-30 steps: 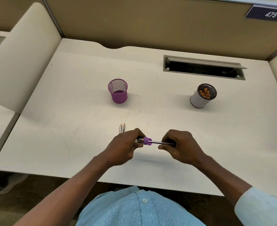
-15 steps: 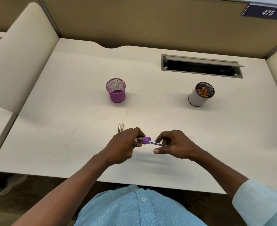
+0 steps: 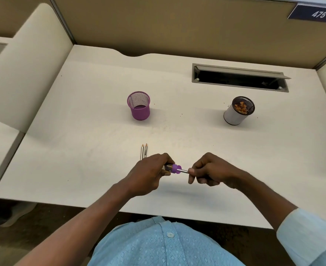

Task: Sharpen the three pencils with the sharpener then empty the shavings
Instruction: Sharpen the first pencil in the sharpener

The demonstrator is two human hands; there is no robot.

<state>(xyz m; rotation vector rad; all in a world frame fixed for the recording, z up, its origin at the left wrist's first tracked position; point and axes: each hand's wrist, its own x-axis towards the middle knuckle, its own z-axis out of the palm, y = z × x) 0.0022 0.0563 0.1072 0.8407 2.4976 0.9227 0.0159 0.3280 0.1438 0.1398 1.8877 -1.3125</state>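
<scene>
Head view: both of my hands work just above the near part of the desk (image 3: 81, 150).

1. Left hand (image 3: 148, 173): fingers and thumb are curled round the sharpener (image 3: 174, 168), gripping its clear barrel. The purple cap end of the sharpener points right, toward my other hand.
2. Right hand (image 3: 212, 171): thumb and forefinger pinch a pencil (image 3: 184, 171), and the remaining fingers are curled underneath. The pencil lies roughly level, with its left end inside the purple cap. Only a short stretch of shaft shows between the cap and my fingertips; the rest is hidden in my hand.
3. Two more pencils (image 3: 144, 151) lie side by side on the desk just beyond my left hand, tips pointing away from me. Their near ends are hidden behind my knuckles.
4. A purple mesh cup (image 3: 139, 106) stands upright farther back, left of centre.
5. A white cup (image 3: 235, 116) with a dark rim stands well apart to its right and holds orange-brown shavings (image 3: 241, 108).
6. Small dark specks (image 3: 181, 114) are scattered on the desk between the two cups.
7. An open cable slot (image 3: 239, 78) sits in the desk behind the white cup. A blue plate (image 3: 318, 14) marked 475 is fixed to the partition at the upper right.
</scene>
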